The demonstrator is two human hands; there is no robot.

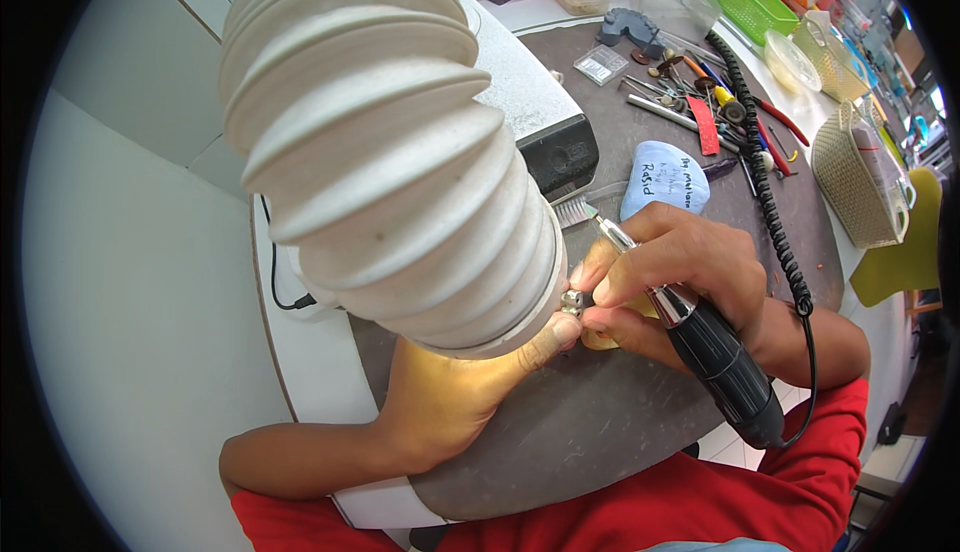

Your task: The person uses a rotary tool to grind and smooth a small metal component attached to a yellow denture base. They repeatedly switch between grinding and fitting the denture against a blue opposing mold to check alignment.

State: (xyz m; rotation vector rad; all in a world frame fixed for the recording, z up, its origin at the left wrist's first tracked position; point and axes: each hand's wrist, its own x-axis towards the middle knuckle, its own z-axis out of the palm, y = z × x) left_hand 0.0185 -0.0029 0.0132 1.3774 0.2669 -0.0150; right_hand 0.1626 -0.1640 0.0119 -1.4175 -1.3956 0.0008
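Work on the small silvery metal piece looks to be under way: it sits up at the fingertips, where the two hands meet, while the tip of the rotary handpiece stands apart from it. Its surface is too small to judge what is finished and what remains. Above the left hand hangs a white corrugated hose, its mouth just beside the piece and covering most of that hand's fingers. The left thumb presses in against the piece's lower side; how the hidden fingers close, I cannot tell. The right hand is curled, its fingertips drawn together at the piece's right side, with the black-and-silver rotary handpiece gripped across it and pointing up and left. Just beyond that tip lies a bristled brush, and beyond the right knuckles a pale blue lump with handwriting. Farther from the right hand lie a horseshoe-shaped grey dental cast and, right of it, red-handled pliers; a black coiled cord runs down past the wrist.
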